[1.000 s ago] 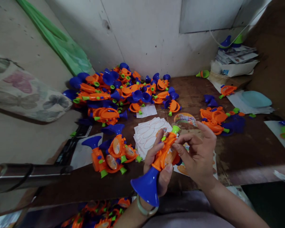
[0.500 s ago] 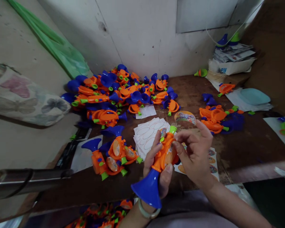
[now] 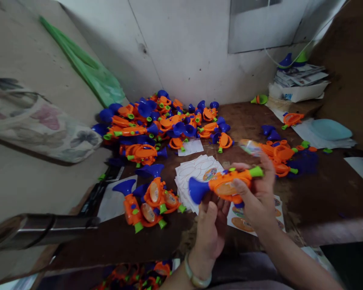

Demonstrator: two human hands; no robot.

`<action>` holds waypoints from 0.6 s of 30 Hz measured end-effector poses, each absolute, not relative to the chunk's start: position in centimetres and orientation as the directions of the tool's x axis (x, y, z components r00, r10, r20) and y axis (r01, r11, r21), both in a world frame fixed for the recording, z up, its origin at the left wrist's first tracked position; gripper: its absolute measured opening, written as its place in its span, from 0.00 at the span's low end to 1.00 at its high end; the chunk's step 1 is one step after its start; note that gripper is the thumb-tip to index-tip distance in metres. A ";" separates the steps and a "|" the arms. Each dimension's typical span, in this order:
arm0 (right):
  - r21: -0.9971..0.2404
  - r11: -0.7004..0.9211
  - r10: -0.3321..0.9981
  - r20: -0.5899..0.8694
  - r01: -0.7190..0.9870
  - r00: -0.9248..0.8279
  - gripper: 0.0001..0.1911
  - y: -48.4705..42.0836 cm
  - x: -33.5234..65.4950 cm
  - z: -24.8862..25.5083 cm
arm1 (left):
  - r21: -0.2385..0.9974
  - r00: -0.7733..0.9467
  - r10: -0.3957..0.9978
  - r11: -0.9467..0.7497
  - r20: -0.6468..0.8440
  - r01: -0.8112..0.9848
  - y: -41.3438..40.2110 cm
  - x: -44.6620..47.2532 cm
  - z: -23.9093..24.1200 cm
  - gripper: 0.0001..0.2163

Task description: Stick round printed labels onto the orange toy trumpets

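My right hand (image 3: 260, 197) grips an orange toy trumpet (image 3: 226, 186) with a blue bell and a green mouthpiece, thumb across its side. The trumpet lies roughly level, bell to the left. At my right fingertips hangs a blurred oval sticker (image 3: 250, 147). My left hand (image 3: 212, 227), a bangle on its wrist, is just below the bell with thumb and fingers apart; whether its fingertips touch the trumpet is hard to tell. Behind the trumpet is a stack of white sticker backing sheets (image 3: 189, 177). A sheet of oval stickers (image 3: 245, 223) lies partly under my right hand.
Several trumpets with oval stickers (image 3: 153, 197) lie at the left. A big heap of toy trumpets (image 3: 157, 121) fills the back. More orange bodies (image 3: 281, 155) are at the right, near a light blue lid (image 3: 331, 129). A metal cylinder (image 3: 42, 231) juts in from the left.
The trumpet has turned from bell-down to level and passed from my left hand to my right. My left hand has let go and dropped below it. The view has shifted slightly.
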State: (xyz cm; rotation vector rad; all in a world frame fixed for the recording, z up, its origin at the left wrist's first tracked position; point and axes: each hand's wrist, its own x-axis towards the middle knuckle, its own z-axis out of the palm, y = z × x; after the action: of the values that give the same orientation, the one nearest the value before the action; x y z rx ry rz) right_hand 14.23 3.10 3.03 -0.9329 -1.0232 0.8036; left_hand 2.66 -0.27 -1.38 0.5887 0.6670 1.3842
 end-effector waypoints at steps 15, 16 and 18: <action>-0.905 0.398 0.917 0.392 -0.151 0.070 0.05 1.7 15.1 4.5 | 0.884 0.016 0.998 -0.047 0.062 -0.465 0.3 -0.4 0.0 0.26; -0.912 0.374 0.926 0.357 -0.171 0.124 0.06 2.0 15.0 4.5 | 0.869 0.029 0.997 -0.046 0.069 -0.492 0.3 -0.4 0.0 0.26; -0.924 0.342 0.934 0.316 -0.170 0.165 0.10 2.4 14.7 4.4 | 0.858 0.045 0.995 -0.053 0.089 -0.511 0.3 -0.4 0.1 0.26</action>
State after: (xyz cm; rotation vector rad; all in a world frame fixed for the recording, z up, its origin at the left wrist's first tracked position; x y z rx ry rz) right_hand 14.65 2.39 4.44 -0.8830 -1.1108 0.9536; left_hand -0.44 0.28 0.13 0.8880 0.7253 1.4194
